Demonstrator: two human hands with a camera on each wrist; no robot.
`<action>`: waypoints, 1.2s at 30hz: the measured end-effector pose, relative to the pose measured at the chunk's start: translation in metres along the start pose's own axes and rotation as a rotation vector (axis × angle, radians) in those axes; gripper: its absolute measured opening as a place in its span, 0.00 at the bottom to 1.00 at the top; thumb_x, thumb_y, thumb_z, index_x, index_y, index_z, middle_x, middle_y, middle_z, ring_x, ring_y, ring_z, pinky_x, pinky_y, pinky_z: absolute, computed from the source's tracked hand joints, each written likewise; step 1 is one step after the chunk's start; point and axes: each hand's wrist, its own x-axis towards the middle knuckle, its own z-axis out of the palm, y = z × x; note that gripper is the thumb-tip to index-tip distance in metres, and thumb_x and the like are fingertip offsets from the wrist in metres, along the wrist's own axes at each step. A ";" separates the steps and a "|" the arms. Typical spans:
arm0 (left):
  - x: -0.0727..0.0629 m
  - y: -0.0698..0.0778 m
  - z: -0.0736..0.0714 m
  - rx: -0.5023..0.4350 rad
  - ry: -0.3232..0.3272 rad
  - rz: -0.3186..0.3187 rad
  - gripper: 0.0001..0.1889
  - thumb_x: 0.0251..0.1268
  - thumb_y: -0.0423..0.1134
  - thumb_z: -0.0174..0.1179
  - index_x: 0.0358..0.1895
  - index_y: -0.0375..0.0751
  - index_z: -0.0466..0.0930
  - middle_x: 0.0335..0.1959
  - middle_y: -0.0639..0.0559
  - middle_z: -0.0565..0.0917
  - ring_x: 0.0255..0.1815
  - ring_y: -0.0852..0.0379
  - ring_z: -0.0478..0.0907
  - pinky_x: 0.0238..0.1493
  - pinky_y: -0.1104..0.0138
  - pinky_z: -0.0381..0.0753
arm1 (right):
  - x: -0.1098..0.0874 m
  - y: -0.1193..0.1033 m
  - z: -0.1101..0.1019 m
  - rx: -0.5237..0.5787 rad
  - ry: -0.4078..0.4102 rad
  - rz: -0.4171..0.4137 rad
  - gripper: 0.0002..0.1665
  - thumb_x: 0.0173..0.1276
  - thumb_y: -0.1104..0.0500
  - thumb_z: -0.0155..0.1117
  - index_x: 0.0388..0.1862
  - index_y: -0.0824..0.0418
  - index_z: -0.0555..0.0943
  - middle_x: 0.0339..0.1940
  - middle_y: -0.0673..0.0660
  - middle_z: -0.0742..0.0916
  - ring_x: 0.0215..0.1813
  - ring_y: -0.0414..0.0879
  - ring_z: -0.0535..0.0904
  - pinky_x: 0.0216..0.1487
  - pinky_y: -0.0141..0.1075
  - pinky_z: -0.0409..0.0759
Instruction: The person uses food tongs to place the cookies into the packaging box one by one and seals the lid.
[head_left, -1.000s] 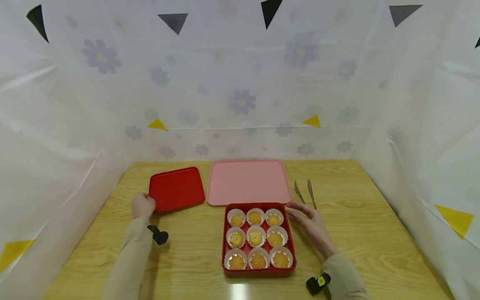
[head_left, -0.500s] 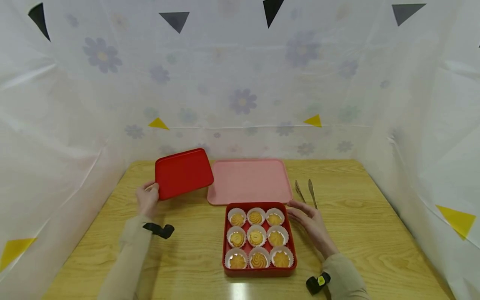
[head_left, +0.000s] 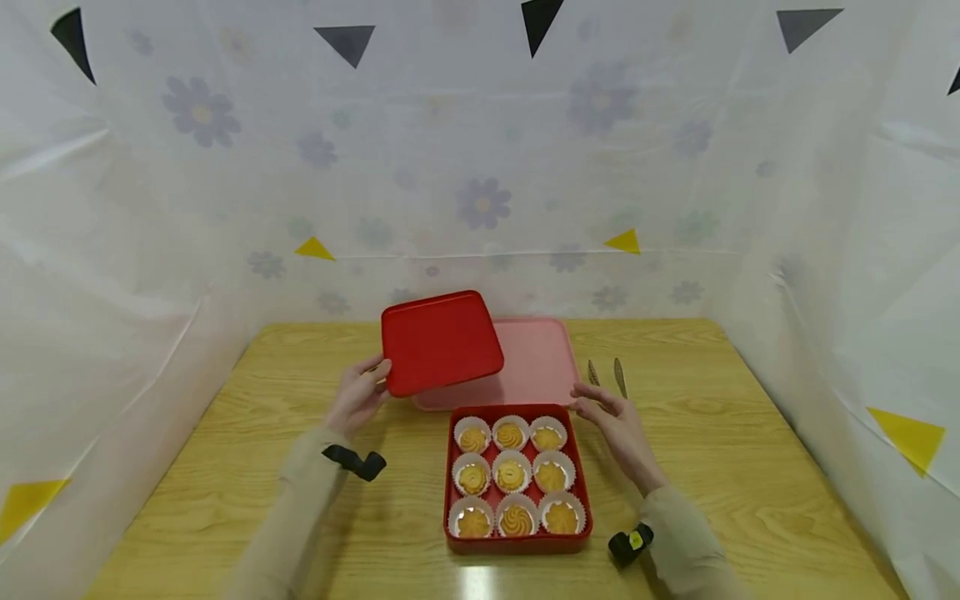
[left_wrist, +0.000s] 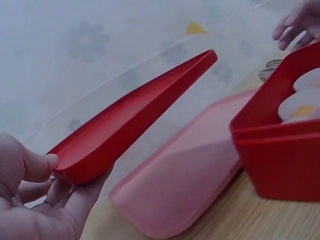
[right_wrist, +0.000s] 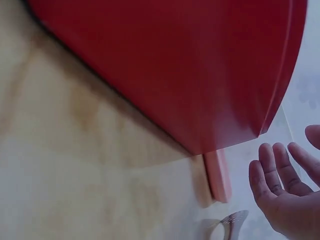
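My left hand [head_left: 358, 402] grips a rectangular red lid [head_left: 442, 343] by its near left corner, thumb on the upper side and fingers below. In the left wrist view the lid [left_wrist: 130, 117] is tilted and up in the air. A red box [head_left: 519, 545] stands on the table, holding several piped cookies [head_left: 512, 476] in white paper cups. Beside its far right corner is my right hand [head_left: 621, 433], fingers relaxed and holding nothing. The right wrist view shows these fingers [right_wrist: 272, 172] just off the box wall [right_wrist: 165, 75].
Behind the box lies a pink tray [head_left: 536, 358], partly covered by the lid in the head view. Metal tongs [head_left: 620, 377] lie right of the tray, partly behind the right hand. A white flowered sheet [head_left: 480, 167] encloses the wooden table [head_left: 750, 467] at the back and sides.
The left hand has lifted the red lid off the table and carried it to the right, over the pink tray. My right hand has shifted slightly at the box corner.
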 end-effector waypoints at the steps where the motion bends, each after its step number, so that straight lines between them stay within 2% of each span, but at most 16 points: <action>1: 0.001 -0.001 0.004 0.004 -0.017 0.005 0.31 0.81 0.36 0.43 0.81 0.35 0.46 0.65 0.46 0.68 0.45 0.64 0.82 0.48 0.72 0.81 | 0.003 -0.003 0.000 -0.027 0.001 0.007 0.31 0.77 0.53 0.57 0.71 0.71 0.70 0.61 0.54 0.83 0.52 0.36 0.84 0.61 0.31 0.79; 4: 0.004 -0.004 0.015 0.030 -0.039 0.023 0.31 0.80 0.37 0.44 0.80 0.34 0.49 0.59 0.49 0.70 0.44 0.64 0.81 0.46 0.72 0.81 | 0.013 -0.012 0.002 -0.098 -0.001 0.022 0.30 0.78 0.50 0.56 0.70 0.67 0.73 0.65 0.66 0.79 0.52 0.44 0.84 0.64 0.37 0.77; 6: 0.006 -0.006 0.022 0.053 -0.038 0.036 0.30 0.80 0.37 0.45 0.79 0.34 0.52 0.54 0.51 0.71 0.40 0.65 0.79 0.42 0.73 0.78 | 0.022 -0.018 0.004 -0.134 -0.005 0.015 0.29 0.78 0.50 0.55 0.70 0.66 0.74 0.64 0.70 0.79 0.51 0.49 0.83 0.63 0.41 0.76; 10: 0.010 -0.009 0.036 0.093 -0.029 0.046 0.28 0.80 0.36 0.45 0.79 0.34 0.55 0.48 0.52 0.70 0.33 0.64 0.72 0.35 0.72 0.71 | 0.040 -0.026 0.006 -0.175 -0.035 -0.015 0.27 0.79 0.51 0.53 0.68 0.66 0.75 0.51 0.65 0.82 0.45 0.49 0.79 0.55 0.42 0.78; 15: 0.010 -0.010 0.050 0.111 -0.035 0.044 0.28 0.80 0.35 0.44 0.78 0.34 0.56 0.52 0.48 0.71 0.39 0.64 0.79 0.40 0.73 0.79 | 0.056 -0.031 0.007 -0.167 -0.110 -0.037 0.27 0.80 0.53 0.52 0.68 0.68 0.74 0.36 0.48 0.81 0.35 0.42 0.74 0.43 0.39 0.76; 21: 0.011 -0.012 0.058 0.088 -0.075 0.057 0.30 0.80 0.34 0.44 0.80 0.34 0.50 0.53 0.48 0.68 0.41 0.65 0.78 0.43 0.73 0.82 | 0.067 -0.039 0.010 -0.106 -0.161 -0.028 0.23 0.80 0.53 0.50 0.58 0.72 0.77 0.30 0.49 0.79 0.27 0.41 0.70 0.34 0.35 0.71; 25: 0.010 -0.012 0.061 0.076 -0.102 0.082 0.31 0.79 0.34 0.45 0.80 0.35 0.48 0.51 0.51 0.71 0.42 0.65 0.81 0.44 0.72 0.83 | 0.068 -0.045 0.012 -0.069 -0.174 0.002 0.20 0.81 0.54 0.49 0.48 0.72 0.76 0.22 0.50 0.73 0.22 0.41 0.62 0.29 0.34 0.65; 29: 0.009 -0.012 0.062 0.084 -0.134 0.108 0.31 0.79 0.34 0.45 0.80 0.36 0.49 0.47 0.55 0.74 0.42 0.64 0.83 0.45 0.71 0.84 | 0.068 -0.049 0.014 -0.048 -0.177 0.019 0.19 0.81 0.54 0.49 0.40 0.71 0.74 0.19 0.50 0.70 0.19 0.40 0.59 0.27 0.33 0.62; 33: 0.008 -0.013 0.061 0.128 -0.129 0.136 0.31 0.80 0.35 0.46 0.80 0.37 0.50 0.49 0.53 0.74 0.42 0.64 0.83 0.46 0.71 0.84 | 0.068 -0.051 0.016 -0.032 -0.163 0.007 0.18 0.80 0.55 0.50 0.39 0.70 0.75 0.18 0.49 0.71 0.19 0.39 0.60 0.26 0.32 0.62; 36: 0.008 -0.014 0.062 0.212 -0.077 0.194 0.29 0.79 0.35 0.48 0.79 0.35 0.56 0.55 0.43 0.74 0.46 0.61 0.84 0.49 0.68 0.85 | 0.069 -0.052 0.016 -0.045 -0.151 -0.026 0.18 0.80 0.55 0.51 0.39 0.70 0.75 0.19 0.49 0.72 0.20 0.39 0.63 0.27 0.32 0.64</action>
